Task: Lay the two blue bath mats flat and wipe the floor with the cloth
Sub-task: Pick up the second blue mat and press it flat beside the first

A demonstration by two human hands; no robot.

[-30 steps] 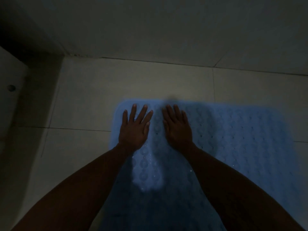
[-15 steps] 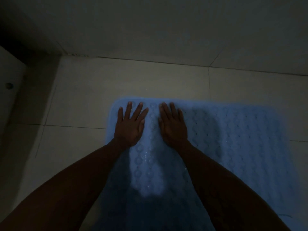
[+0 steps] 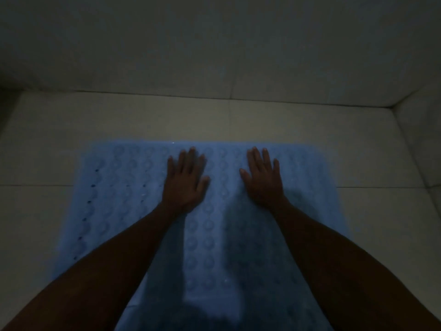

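Note:
A light blue bath mat (image 3: 124,187) with rows of round bumps lies spread on the pale tiled floor in dim light. My left hand (image 3: 185,181) rests palm down on the mat near its far edge, fingers slightly apart. My right hand (image 3: 262,179) also lies flat on the mat, a hand's width to the right. Both hands hold nothing. My forearms cover part of the mat's near half. Only one mat is visible, and no cloth is in view.
The tiled floor (image 3: 47,144) surrounds the mat on the left, far and right sides. A wall (image 3: 214,44) rises just beyond the mat's far edge, and another wall (image 3: 424,130) meets it in the right corner.
Both hands have slid to the right across the mat and spread farther apart. The view has shifted right, so the left fixture is out of frame and the right corner shows.

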